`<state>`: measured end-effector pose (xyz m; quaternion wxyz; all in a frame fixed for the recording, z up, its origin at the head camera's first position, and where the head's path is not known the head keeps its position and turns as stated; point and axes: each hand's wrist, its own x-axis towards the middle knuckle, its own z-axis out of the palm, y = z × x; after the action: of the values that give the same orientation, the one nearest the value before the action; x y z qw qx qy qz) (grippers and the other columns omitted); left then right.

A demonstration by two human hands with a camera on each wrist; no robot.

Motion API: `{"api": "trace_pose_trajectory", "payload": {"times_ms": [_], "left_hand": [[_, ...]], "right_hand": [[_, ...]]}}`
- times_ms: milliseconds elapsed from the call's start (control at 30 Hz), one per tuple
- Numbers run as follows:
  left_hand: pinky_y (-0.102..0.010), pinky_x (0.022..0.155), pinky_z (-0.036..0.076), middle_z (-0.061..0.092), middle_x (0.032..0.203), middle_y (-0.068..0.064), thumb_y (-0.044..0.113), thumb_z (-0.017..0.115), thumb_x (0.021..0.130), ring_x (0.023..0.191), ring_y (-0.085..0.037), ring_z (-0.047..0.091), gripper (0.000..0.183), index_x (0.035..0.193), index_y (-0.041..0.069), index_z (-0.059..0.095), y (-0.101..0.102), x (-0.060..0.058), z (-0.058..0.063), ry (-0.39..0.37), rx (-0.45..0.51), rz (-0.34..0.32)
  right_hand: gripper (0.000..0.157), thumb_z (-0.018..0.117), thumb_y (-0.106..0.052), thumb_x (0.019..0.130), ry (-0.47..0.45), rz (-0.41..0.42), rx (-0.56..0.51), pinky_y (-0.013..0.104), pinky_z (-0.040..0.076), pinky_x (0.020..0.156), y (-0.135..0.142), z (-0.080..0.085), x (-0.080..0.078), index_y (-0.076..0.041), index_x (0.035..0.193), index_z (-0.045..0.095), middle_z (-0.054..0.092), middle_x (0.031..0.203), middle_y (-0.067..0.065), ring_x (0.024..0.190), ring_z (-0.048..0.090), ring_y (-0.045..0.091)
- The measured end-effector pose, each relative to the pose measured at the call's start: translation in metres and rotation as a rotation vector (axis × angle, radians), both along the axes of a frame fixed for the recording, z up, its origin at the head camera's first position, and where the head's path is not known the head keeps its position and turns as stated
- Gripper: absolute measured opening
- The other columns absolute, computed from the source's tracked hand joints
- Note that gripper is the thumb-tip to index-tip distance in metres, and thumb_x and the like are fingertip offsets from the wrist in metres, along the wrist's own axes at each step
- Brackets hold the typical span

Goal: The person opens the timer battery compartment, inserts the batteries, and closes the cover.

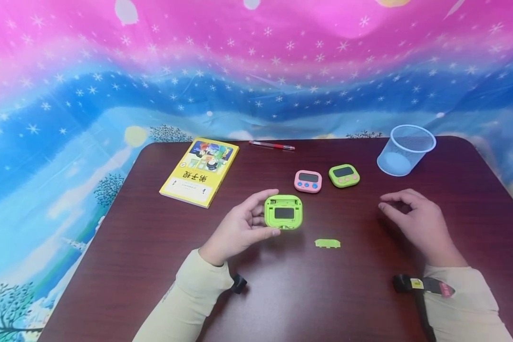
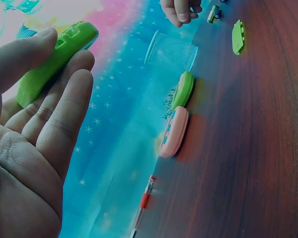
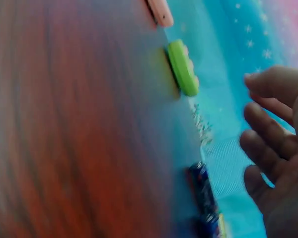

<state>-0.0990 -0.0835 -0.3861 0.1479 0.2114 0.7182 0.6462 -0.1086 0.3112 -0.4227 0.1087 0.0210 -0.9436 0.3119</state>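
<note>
My left hand [image 1: 235, 228] holds a green digital timer [image 1: 295, 213] above the table, thumb on its lower edge and fingers at the upper edge. The timer's back faces the head camera, and its battery slot is uncovered. On the table just right of it lies a small green battery cover [image 1: 327, 243]. My right hand [image 1: 419, 223] hovers over the table's right side, fingers loosely bent, nothing between them. Dark blue batteries [image 3: 203, 191] lie near that hand in the right wrist view; the head view hides them.
Behind the held timer lie a pink timer [image 1: 308, 182] and another green timer [image 1: 344, 176]. A light blue mesh pen cup [image 1: 406, 151] stands at the back right. A yellow book [image 1: 199, 172] is at the back left, and a red pen [image 1: 272, 145] lies along the far edge.
</note>
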Motion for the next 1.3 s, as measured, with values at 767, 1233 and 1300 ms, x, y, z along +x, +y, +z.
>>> {"api": "trace_pose_trajectory", "payload": {"times_ms": [767,1233,1300], "left_hand": [[-0.034,0.089,0.059,0.066,0.127,-0.011,-0.004,0.078,0.083,0.101,-0.023,0.071,0.078,0.149,0.019,0.044,0.001,0.003,0.001,-0.003,0.022,0.020],[-0.035,0.087,0.059,0.066,0.125,-0.018,-0.008,0.077,0.083,0.097,-0.024,0.071,0.078,0.149,0.012,0.040,0.009,0.004,-0.004,0.006,0.076,-0.008],[-0.035,0.088,0.059,0.065,0.126,-0.019,-0.009,0.076,0.083,0.098,-0.025,0.071,0.078,0.148,0.011,0.039,0.009,0.004,-0.005,0.004,0.087,-0.013]], "right_hand": [[0.058,0.063,-0.029,0.098,-0.174,-0.304,-0.068,0.069,0.033,0.102,0.048,-0.018,-0.008,0.007,0.142,0.049,0.045,0.137,0.035,0.128,0.038,0.053],[0.040,0.062,-0.024,0.099,-0.282,-0.254,0.068,0.045,0.040,0.071,0.057,-0.017,-0.005,0.006,0.125,0.063,0.065,0.106,0.026,0.098,0.055,0.042],[0.039,0.063,-0.023,0.099,-0.271,-0.248,0.076,0.047,0.040,0.072,0.057,-0.018,-0.005,0.006,0.124,0.063,0.065,0.105,0.026,0.098,0.055,0.043]]}}
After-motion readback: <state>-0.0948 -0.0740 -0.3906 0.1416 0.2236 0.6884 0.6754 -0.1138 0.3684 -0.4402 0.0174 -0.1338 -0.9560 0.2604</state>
